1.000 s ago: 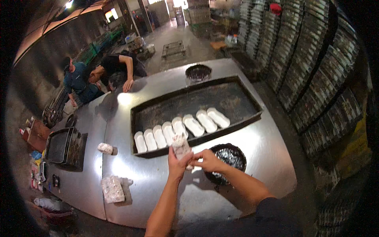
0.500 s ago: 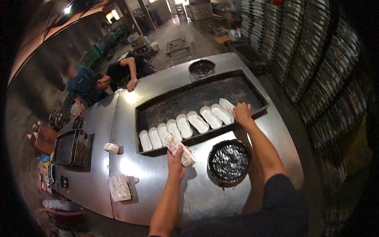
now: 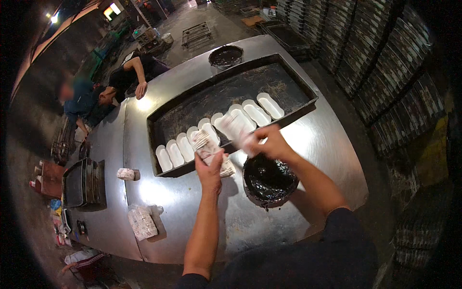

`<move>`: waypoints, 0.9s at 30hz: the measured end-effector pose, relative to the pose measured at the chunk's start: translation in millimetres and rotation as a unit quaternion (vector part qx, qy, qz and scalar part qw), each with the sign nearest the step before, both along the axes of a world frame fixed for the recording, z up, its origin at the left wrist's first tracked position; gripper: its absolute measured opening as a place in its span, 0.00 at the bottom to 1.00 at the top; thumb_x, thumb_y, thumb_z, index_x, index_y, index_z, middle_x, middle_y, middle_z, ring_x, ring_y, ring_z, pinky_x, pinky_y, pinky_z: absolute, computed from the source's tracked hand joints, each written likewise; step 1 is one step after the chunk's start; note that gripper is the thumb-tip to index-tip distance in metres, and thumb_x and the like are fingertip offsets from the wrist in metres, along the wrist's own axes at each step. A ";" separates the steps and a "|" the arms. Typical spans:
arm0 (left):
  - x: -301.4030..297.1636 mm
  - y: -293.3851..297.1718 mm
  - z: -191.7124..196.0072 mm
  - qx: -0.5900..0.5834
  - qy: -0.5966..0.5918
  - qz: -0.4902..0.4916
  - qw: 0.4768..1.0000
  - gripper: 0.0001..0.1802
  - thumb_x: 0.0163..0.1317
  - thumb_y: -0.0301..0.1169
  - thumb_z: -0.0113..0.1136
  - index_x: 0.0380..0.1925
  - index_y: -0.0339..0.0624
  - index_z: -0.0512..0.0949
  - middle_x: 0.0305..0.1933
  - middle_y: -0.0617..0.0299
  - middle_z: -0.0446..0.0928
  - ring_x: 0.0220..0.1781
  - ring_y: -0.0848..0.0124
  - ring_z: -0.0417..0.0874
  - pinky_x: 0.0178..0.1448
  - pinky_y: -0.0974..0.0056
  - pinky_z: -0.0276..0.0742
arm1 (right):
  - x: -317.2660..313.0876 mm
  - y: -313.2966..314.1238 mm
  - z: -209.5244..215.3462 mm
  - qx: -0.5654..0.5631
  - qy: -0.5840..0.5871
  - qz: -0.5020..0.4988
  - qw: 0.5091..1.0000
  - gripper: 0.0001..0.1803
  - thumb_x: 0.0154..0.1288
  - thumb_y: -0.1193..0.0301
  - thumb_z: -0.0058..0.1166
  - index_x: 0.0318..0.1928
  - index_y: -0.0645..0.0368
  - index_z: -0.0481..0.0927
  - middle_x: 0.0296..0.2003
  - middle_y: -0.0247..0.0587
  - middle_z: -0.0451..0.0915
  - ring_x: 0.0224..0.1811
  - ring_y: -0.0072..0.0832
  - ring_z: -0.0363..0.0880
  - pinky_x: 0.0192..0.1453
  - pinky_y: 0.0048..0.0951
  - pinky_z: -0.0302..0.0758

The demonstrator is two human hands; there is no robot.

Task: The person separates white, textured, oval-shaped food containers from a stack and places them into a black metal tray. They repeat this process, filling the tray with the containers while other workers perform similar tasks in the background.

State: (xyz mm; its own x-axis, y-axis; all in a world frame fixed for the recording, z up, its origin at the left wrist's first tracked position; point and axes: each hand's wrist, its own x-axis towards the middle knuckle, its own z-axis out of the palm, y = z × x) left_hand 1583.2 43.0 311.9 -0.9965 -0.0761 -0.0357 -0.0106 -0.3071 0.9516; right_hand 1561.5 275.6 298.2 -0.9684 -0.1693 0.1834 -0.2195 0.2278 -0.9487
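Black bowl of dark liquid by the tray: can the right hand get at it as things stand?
Probably yes. The right hand hovers just above the black bowl, nothing lies between, though its fingers pinch a white piece.

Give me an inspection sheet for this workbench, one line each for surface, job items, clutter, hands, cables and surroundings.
Surface: shiny metal table, glare at the far left corner.
Job's things: black tray with a row of white pieces; black-coated bowl near the front edge; second dark bowl at the far end.
Clutter: bagged packet, small white bundle, stacked dark trays to the left.
Hands: left hand holds a stack of white pieces; right hand holds one blurred white piece.
Cables: nothing seen.
Surroundings: two people leaning at the far left; racks at right.
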 end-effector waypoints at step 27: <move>4.1 -33.6 -16.5 0.038 0.001 0.064 0.997 0.29 0.59 0.22 0.69 0.58 0.39 0.66 0.49 0.53 0.81 0.43 0.65 0.87 0.50 0.62 0.84 | -69.0 42.0 25.3 0.067 0.087 -0.203 0.973 0.13 0.60 0.63 0.67 0.32 0.62 0.87 0.25 0.40 0.85 0.28 0.25 0.83 0.36 0.31 0.76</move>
State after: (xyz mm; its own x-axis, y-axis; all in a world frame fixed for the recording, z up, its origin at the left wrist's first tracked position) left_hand 1587.4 9.4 295.4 -0.9788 -0.1999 -0.0438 0.0354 -0.3763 0.9258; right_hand 1492.5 317.6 323.5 -0.9164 0.1869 0.3539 -0.2411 0.4481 -0.8609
